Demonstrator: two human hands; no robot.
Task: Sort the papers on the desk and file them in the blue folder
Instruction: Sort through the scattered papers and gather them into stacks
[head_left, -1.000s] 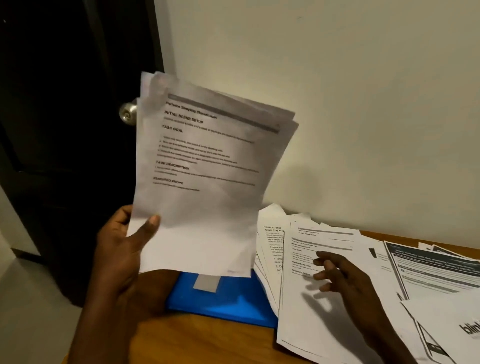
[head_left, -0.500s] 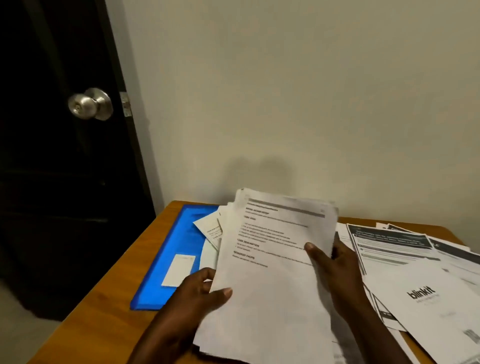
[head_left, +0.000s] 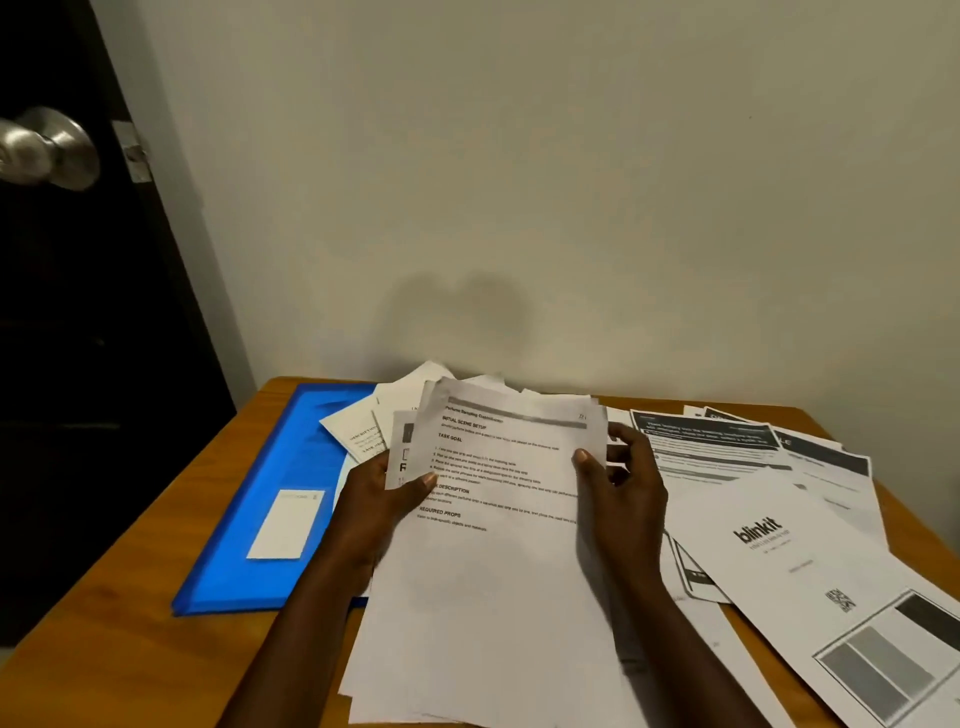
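Observation:
A stack of printed white papers (head_left: 498, 561) lies low over the middle of the wooden desk (head_left: 130, 639). My left hand (head_left: 379, 499) grips its left edge, thumb on top. My right hand (head_left: 623, 488) grips the right edge, thumb pressed on the top sheet. The blue folder (head_left: 280, 478) lies flat at the left, shut, with a white label on its cover; loose sheets overlap its right side. More loose papers (head_left: 779, 519), one marked "blinkit", are spread to the right.
A pale wall rises directly behind the desk. A dark door (head_left: 93, 338) with a metal knob (head_left: 49, 148) stands at the left, beyond the desk's left edge. Bare wood shows at the front left.
The stack came down from being held upright in my left hand alone to lying over the desk. My right hand left the loose sheets and took hold of the stack's right edge.

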